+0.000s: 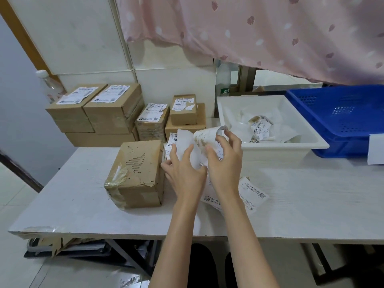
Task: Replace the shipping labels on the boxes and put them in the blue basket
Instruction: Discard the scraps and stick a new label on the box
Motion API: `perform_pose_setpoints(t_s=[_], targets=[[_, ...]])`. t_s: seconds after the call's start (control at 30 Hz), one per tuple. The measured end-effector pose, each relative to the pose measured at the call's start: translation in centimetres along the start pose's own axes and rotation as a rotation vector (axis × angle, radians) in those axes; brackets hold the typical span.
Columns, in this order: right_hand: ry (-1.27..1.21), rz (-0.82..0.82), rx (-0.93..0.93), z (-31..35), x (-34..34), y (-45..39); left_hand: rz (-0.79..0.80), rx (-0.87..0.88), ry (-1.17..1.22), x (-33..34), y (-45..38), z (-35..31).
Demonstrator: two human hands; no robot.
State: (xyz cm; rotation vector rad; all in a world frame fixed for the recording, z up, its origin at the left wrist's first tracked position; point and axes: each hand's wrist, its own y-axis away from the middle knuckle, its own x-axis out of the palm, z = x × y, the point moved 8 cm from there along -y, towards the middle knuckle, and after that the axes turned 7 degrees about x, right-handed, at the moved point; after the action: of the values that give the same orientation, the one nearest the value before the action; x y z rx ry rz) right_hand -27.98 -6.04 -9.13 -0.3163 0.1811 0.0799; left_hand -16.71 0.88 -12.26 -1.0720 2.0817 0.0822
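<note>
A brown cardboard box [136, 173] lies on the white table [311, 204], its top torn bare where a label came off. Just right of it, my left hand [182, 169] and my right hand [225, 159] both hold a peeled, crumpled shipping label [199, 140] above the table, its underside flecked with brown cardboard. Fresh labels [252, 192] lie flat under my right wrist. The blue basket [340, 119] stands at the far right, with no box visible in it.
Several labelled cardboard boxes [108, 113] are stacked at the back left against the wall. A white tray [270, 123] with crumpled label scraps sits between the boxes and the blue basket. A pink curtain [270, 28] hangs over the back right. A white sheet [376, 148] lies at the right edge.
</note>
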Motion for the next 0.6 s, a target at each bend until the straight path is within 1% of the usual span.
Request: perform_pose_setpoints(t_s=[0.07,0.1,0.17,0.2,0.23,0.27,0.3,0.37,0.43,0.53,0.6], targets=[[0.027,-0.035,-0.019,0.1,0.0,0.1,-0.089,0.023,0.063,-0.7,0.3,-0.4],[0.048,-0.058,-0.038,0.2,-0.1,0.1,-0.162,0.037,0.148,-1.3,0.5,-0.7],[0.106,-0.086,-0.082,0.4,-0.1,0.2,-0.263,0.038,0.425,-2.3,0.6,-1.0],[0.134,-0.085,-0.099,0.6,0.0,0.2,-0.246,0.004,0.592,-2.2,0.5,-1.1],[0.156,-0.074,-0.116,0.8,0.2,0.3,-0.178,-0.036,0.737,-1.8,0.3,-1.4],[0.168,-0.049,-0.129,1.0,0.4,0.4,-0.102,-0.059,0.825,-1.3,0.1,-1.8],[0.17,-0.017,-0.139,1.1,0.8,0.5,-0.034,-0.07,0.863,-0.8,-0.1,-2.0],[0.171,0.041,-0.137,1.2,1.3,0.7,0.035,-0.106,0.884,-0.1,-0.2,-1.8],[0.217,0.097,-0.105,0.9,1.6,0.5,0.063,-0.147,0.889,0.1,-0.1,-1.5],[0.325,0.224,-0.066,0.9,2.1,0.5,0.092,-0.221,0.953,0.1,-0.1,-1.0],[0.317,0.314,-0.059,1.1,2.5,0.9,0.094,-0.274,0.979,0.1,-0.1,-0.7]])
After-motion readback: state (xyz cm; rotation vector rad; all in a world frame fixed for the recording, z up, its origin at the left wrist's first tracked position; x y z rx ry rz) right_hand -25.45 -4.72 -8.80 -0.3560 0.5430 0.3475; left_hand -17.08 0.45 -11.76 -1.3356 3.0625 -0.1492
